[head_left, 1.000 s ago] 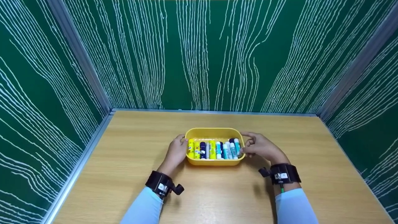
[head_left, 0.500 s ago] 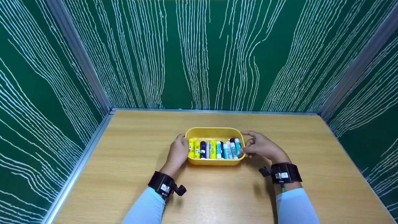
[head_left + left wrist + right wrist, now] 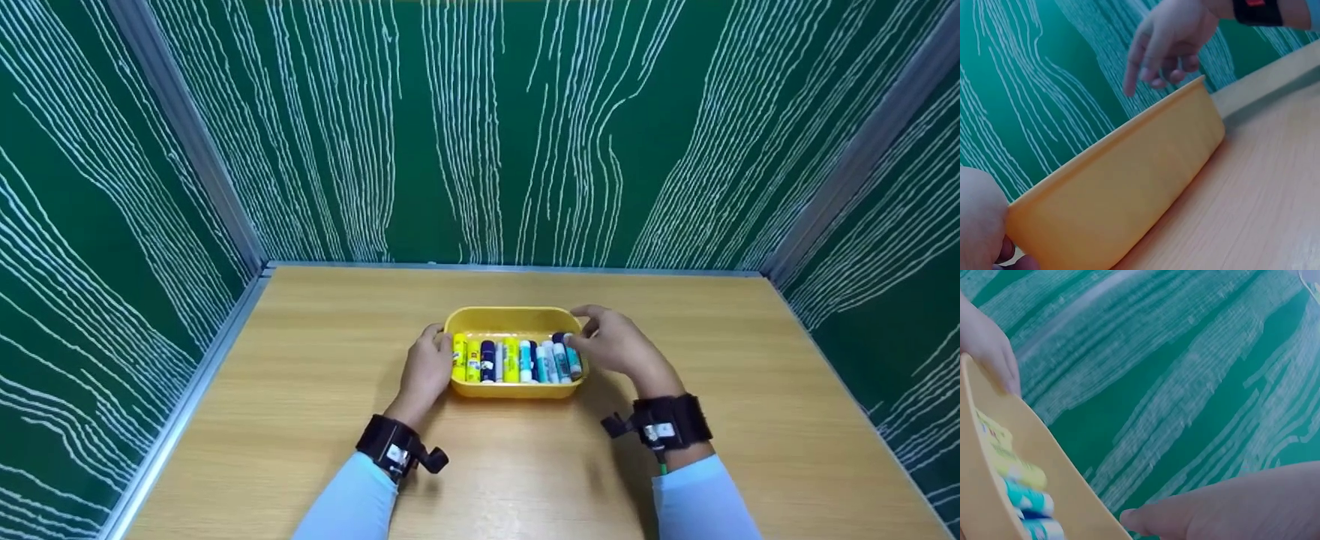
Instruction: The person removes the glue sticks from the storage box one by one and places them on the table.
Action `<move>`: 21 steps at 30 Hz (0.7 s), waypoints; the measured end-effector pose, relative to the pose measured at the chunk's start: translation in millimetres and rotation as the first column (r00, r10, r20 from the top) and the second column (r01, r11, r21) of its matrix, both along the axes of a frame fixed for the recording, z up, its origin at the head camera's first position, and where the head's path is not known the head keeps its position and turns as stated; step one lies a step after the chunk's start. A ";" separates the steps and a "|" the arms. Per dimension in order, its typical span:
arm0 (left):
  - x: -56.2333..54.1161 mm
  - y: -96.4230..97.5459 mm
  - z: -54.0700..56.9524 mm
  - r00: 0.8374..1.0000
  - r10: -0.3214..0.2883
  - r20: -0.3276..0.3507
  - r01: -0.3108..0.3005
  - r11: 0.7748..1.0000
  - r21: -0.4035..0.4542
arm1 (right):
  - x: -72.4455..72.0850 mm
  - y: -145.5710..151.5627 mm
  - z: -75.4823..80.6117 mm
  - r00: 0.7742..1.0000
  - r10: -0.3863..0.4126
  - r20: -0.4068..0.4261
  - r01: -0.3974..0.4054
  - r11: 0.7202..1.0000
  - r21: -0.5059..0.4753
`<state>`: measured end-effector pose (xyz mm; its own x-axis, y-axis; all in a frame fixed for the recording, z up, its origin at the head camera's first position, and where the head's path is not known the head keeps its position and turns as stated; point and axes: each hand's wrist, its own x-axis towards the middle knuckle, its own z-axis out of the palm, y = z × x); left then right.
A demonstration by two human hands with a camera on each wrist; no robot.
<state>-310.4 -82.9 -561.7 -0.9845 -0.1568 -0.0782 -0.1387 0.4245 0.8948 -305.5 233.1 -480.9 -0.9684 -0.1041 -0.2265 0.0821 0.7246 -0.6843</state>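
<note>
A yellow plastic tub (image 3: 517, 391) sits on the table, holding a row of glue sticks (image 3: 511, 360). Some sticks are yellow, some dark blue, others white and teal. My left hand (image 3: 427, 369) grips the tub's left end; in the left wrist view its fingers (image 3: 1024, 262) curl against the end wall. Over the tub's right end hovers my right hand (image 3: 621, 345), its thumb reaching above the white and teal sticks. The left wrist view shows this hand (image 3: 1171, 42) above the rim with fingers pointing down, holding nothing.
The wooden table (image 3: 300, 390) spreads out around the tub. Green panels (image 3: 420, 150) with wavy white lines stand at the back and both sides, joined by grey metal posts (image 3: 187, 127). Each wrist wears a black strap (image 3: 671, 421) with a small camera.
My right hand has left the tub's right end, rising and shifting left over the rim. The left hand keeps its hold, and the tub and glue sticks stay in place.
</note>
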 end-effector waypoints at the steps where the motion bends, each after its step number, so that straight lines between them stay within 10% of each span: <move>1: 0.6 0.2 -1.0 1.000 0.000 -0.001 0.001 1.000 0.002 | 1.8 -6.4 0.0 1.000 0.004 -0.006 -0.004 1.000 -0.005; 11: 0.1 -0.3 -2.1 1.000 -0.003 -0.027 0.002 1.000 -0.020 | 7.9 -85.3 -36.1 0.991 0.070 -0.115 -0.069 0.998 0.015; 21: 0.2 -0.7 -4.2 0.998 -0.010 -0.055 0.007 0.999 -0.053 | 5.2 -99.0 -51.4 0.991 0.023 -0.135 -0.018 0.999 0.034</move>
